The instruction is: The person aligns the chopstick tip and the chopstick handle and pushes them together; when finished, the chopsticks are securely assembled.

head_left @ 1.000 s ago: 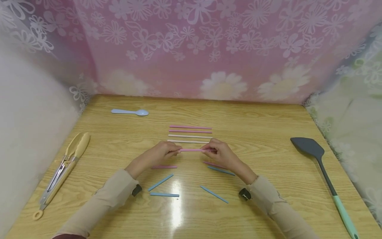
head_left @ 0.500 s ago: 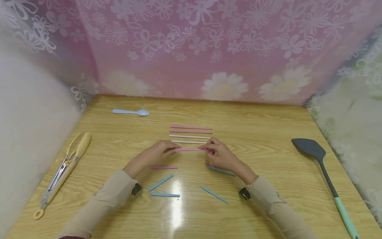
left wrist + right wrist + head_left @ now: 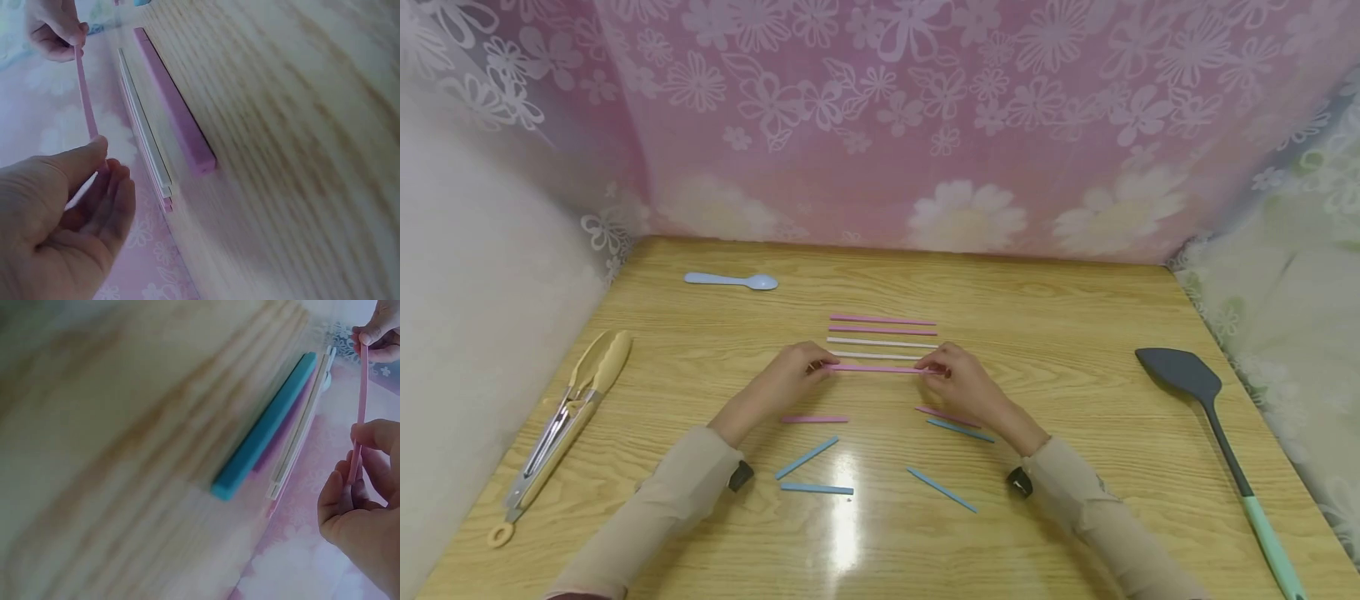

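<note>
Head view: the left hand (image 3: 784,377) and the right hand (image 3: 966,387) are pinching opposite ends of one pink stick (image 3: 880,368), which is spanning the gap between them, just nearer the wearer than two white sticks (image 3: 882,342). Beyond these, two parallel pink sticks (image 3: 882,320) are lying; two other pink sticks (image 3: 815,419) and four blue sticks (image 3: 817,489) are resting closer in, making five pink, two white and four blue. One light-blue spoon (image 3: 730,281) is lying at the far left of the wooden table (image 3: 1037,308). This view alone is showing one pair of tongs (image 3: 568,425) at left and one turner (image 3: 1217,442) at right.

Left wrist view: the left thumb and fingertips are gripping the stick, here appearing clear of the tabletop; another pink stick is displaying its squared end.

Right wrist view: the right thumb and fingers are holding the other end, while a blue stick is filling the nearer foreground.
</note>
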### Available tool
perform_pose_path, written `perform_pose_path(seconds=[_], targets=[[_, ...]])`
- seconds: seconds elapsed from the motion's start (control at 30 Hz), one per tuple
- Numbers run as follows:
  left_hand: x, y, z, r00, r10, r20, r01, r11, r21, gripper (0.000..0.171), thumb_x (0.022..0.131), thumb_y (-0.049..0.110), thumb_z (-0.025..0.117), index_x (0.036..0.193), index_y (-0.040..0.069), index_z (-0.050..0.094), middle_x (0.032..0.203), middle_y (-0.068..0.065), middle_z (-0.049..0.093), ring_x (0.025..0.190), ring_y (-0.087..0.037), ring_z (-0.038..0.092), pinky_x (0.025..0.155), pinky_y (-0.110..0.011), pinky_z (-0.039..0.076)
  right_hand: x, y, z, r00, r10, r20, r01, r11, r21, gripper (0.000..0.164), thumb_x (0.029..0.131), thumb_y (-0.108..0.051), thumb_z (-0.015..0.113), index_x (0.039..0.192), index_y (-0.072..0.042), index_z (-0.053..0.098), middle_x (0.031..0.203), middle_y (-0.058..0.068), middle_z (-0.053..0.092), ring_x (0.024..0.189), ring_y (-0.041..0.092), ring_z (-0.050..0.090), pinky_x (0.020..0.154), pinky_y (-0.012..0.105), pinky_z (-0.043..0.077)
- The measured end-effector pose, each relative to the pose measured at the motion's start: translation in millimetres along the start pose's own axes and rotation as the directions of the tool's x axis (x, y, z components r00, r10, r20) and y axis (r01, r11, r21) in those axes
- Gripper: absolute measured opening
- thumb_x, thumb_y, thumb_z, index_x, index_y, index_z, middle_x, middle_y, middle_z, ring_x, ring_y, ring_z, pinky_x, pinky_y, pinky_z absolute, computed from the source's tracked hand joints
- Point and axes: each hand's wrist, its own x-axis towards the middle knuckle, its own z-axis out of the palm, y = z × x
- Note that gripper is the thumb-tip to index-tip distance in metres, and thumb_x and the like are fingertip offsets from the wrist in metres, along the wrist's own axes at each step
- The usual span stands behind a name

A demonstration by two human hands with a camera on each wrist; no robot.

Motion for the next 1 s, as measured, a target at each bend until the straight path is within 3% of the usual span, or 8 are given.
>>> perform_pose_path(seconds=[0.17,0.33,0.73,1.0], targets=[[6.8,1.1,1.6,0.999,-0.045,-0.022,0.045,0.999,0.026,0.014,0.09,0.005,0.063,0.101,-0.001,0.07,0.096,-0.01,0.067,0.086,-0.019,0.06,0.077,-0.03,0.053,6,7,-1,1.0,-0.004,0.012,0.004,1.0,-0.027,0.013,0.086,0.0,0.065,0.098,-0.001,0.07,0.093,0.009,0.063,0.084,0.019,0.057,0.073,0.031,0.051],[11.7,0.4,2.9,0.999,-0.05,-0.011,0.051,0.998,0.029,0.014,0.09,0.005,0.064,0.1,-0.003,0.07,0.093,-0.011,0.066,0.084,-0.02,0.06,0.076,-0.029,0.053,12,10,0,0.998,-0.003,0.058,0.006,0.999,-0.048,0.014,0.087,-0.001,0.063,0.098,0.001,0.07,0.093,0.01,0.065,0.085,0.02,0.058,0.075,0.035,0.052],[19.3,-5.1,5.0,0.996,-0.078,0.045,0.075,0.996,0.053,0.015,0.09,-0.001,0.061,0.102,-0.005,0.069,0.097,-0.015,0.066,0.087,-0.023,0.061,0.077,-0.031,0.053,21,18,6,0.994,0.021,0.112,-0.008,0.993,-0.118,0.01,0.088,-0.003,0.065,0.096,0.0,0.07,0.086,0.007,0.064,0.078,0.015,0.056,0.069,0.027,0.049],[21.2,-6.8,9.2,0.996,-0.077,0.053,0.073,0.994,0.078,0.015,0.089,-0.003,0.061,0.101,-0.005,0.069,0.096,-0.016,0.066,0.088,-0.025,0.062,0.078,-0.031,0.054,21,16,6,0.992,0.021,0.123,-0.005,0.992,-0.126,0.01,0.087,0.001,0.063,0.095,0.001,0.07,0.086,0.007,0.064,0.078,0.016,0.056,0.07,0.028,0.05]])
